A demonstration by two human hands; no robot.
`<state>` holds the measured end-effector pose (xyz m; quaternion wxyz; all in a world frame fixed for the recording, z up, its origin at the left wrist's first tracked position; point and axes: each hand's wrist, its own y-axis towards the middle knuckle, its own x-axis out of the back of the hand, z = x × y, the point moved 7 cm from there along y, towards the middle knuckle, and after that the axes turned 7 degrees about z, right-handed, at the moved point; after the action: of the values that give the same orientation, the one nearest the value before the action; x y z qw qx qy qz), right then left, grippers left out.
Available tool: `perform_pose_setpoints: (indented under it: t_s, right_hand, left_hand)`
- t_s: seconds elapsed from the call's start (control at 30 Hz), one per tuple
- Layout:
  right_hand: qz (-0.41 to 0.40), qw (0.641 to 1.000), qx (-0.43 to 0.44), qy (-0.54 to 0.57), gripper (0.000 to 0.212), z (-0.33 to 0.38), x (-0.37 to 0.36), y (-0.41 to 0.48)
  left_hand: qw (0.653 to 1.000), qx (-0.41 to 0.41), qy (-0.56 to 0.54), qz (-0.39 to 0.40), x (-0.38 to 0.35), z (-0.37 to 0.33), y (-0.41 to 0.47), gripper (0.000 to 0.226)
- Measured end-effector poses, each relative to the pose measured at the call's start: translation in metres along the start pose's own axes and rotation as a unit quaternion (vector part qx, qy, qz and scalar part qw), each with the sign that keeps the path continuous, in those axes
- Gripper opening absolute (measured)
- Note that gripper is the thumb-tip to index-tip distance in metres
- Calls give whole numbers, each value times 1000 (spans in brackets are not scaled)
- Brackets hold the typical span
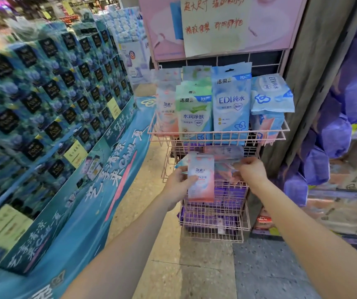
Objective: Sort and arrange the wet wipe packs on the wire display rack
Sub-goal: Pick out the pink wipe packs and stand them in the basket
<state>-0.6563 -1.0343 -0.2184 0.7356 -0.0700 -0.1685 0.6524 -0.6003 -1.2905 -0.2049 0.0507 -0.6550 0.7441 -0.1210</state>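
The pink rack holds a blue pack and a green pack upright in its top basket, while before its middle basket the left hand grips a pink pack and the right hand pinches blurred packs.

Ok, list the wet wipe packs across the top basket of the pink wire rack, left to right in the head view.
Front row: pink-and-white plastic pack → green-and-white plastic pack → tall blue plastic pack marked EDI → wide blue soft pack tilted at the right end. The packs half hidden behind them are left out.
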Motion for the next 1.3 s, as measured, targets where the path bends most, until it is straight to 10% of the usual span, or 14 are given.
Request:
perform_pose_setpoints:
  t_s: [0.23, 0.6, 0.97, 1.3]
  right_hand:
    - [-116, 993, 15, 23, 81, 11, -14, -1]
    - [-100, 989, 67, 88, 44, 12, -15, 0]
    - [26, 979, 36, 199, 15, -10, -20, -35]
    - [177, 966, 22, 189, 34, -17, -67, -78]
  left_hand:
    - [1000, 11, -16, -22, 24, 11, -8, 39]
    - [998, 28, -39, -33, 21, 13, 2, 42]
    - [994, 20, -47, -98, 39, 3, 13, 38]
    - [994, 58, -82, 34, 11, 15, -1, 36]
